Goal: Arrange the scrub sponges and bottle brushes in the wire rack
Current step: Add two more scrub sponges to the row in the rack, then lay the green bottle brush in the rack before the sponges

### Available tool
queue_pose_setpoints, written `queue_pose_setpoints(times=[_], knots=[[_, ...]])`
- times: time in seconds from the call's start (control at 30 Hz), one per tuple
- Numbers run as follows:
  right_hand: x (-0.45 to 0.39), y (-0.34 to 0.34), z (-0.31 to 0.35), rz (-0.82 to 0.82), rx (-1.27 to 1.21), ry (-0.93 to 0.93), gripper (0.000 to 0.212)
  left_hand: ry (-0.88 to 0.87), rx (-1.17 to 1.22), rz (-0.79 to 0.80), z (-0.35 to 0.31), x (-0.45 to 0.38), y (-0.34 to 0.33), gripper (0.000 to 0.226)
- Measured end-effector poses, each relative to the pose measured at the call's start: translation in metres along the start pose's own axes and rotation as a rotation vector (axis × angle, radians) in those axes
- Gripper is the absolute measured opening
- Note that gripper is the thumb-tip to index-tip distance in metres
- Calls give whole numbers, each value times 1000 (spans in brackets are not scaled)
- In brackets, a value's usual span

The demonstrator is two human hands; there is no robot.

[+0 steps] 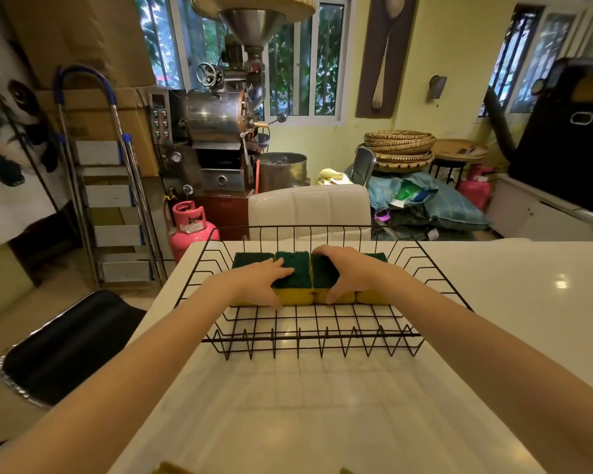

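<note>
A black wire rack (308, 335) stands on the white table (493, 302). Several scrub sponges with green tops and yellow bodies lie side by side in a row across its far half. My left hand (262, 280) covers the leftmost sponge (250, 258), with its fingers on the second sponge (297, 266) and its thumb on the yellow front. My right hand (351, 271) grips the third sponge (322, 273), thumb on its front, and hides most of the fourth sponge (370, 296). No bottle brush is in view.
Two yellowish scraps (172, 468) show at the table's near edge, too cut off to identify. A white chair back (308, 206) stands behind the table, a black stool (69, 343) to its left. A pink gas cylinder (190, 227) and a stepladder (113, 200) stand further left.
</note>
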State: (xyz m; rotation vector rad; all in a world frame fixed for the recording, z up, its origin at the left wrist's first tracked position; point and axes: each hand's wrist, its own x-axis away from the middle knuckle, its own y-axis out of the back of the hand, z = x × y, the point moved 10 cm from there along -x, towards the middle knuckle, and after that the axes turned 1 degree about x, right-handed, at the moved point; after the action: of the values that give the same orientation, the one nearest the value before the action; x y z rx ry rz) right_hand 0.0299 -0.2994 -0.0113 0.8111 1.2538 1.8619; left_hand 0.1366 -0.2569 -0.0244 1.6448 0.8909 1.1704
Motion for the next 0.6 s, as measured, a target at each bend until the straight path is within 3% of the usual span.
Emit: queue_pose_setpoints(times=[0.2, 0.33, 0.43, 0.53, 0.6], knots=[[13, 1, 14, -52, 132, 38, 82, -16, -26, -109, -32, 15, 9, 72], [42, 19, 27, -123, 19, 82, 80, -133, 124, -133, -74, 45, 23, 71], [78, 35, 34, -191, -48, 93, 82, -227, 177, -167, -109, 75, 34, 58], [124, 51, 41, -290, -92, 118, 72, -315, 196, -207, -137, 103, 35, 46], [161, 59, 42, -388, -124, 139, 62, -365, 215, -218, -153, 119, 29, 50]])
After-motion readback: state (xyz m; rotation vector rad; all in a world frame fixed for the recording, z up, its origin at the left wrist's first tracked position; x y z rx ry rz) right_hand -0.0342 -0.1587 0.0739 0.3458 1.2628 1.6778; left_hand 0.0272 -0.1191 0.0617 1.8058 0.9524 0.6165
